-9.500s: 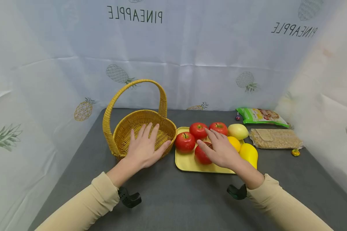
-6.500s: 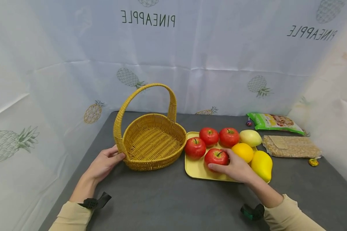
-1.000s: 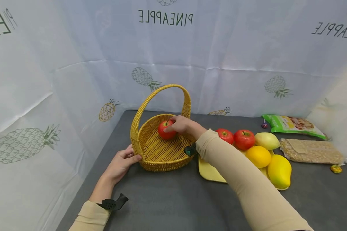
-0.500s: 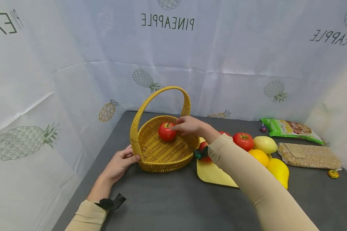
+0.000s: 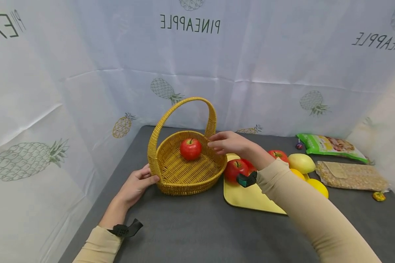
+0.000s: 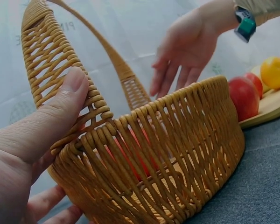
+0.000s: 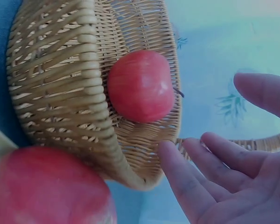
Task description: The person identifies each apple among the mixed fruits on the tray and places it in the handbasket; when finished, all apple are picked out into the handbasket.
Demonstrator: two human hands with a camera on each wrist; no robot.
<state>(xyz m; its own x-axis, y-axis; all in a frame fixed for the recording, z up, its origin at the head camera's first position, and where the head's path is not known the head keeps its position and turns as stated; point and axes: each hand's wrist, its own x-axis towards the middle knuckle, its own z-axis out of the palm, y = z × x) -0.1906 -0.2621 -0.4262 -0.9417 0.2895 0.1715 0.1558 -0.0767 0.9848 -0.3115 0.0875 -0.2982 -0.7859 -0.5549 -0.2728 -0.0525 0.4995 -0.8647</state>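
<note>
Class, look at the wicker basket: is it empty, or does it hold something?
Not empty. One red apple lies on the floor of the wicker basket, near the far rim; the right hand hovers beside it, open, touching nothing.

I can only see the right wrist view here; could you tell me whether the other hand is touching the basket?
Observer: Yes, the left hand grips the basket at its near left rim, thumb pressed on the handle's base.
Operator: Thank you. What else is on that tray?
Observer: Beside the red apples, a pale yellow-green fruit lies at its far right.
Operator: And is anything beyond the tray?
Observer: A green packet lies by the backdrop.
</note>
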